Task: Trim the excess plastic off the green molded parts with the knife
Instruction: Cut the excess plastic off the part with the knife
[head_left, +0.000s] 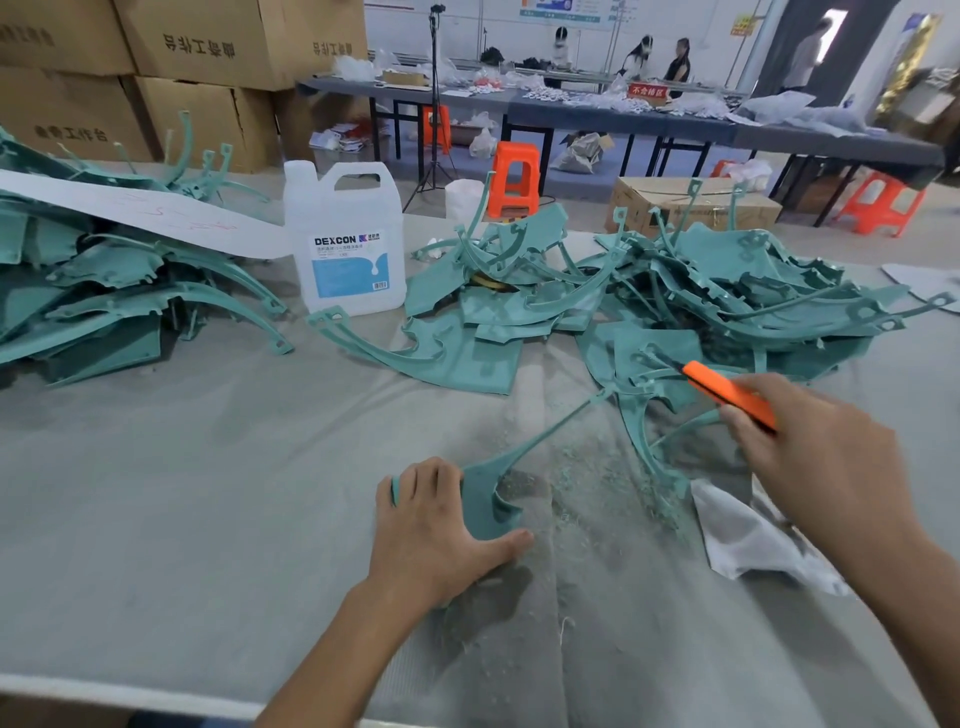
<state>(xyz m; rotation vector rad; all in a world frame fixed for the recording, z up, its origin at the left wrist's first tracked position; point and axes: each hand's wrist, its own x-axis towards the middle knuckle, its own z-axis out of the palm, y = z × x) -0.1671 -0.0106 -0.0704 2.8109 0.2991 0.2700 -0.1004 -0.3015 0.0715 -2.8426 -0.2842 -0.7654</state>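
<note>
Left hand (439, 530) on part (485, 499), knife (727, 395) apart

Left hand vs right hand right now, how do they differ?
Left hand lies flat, fingers spread, pressing a green part on the table; right hand curls round the orange knife. Left hand is near the middle of the table; right hand is farther right, knife tip aimed at the pile of parts. Both are bare.

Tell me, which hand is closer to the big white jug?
Left. The left hand rests on a green part in front of the jug; the right hand holds the knife far off to its right.
</note>
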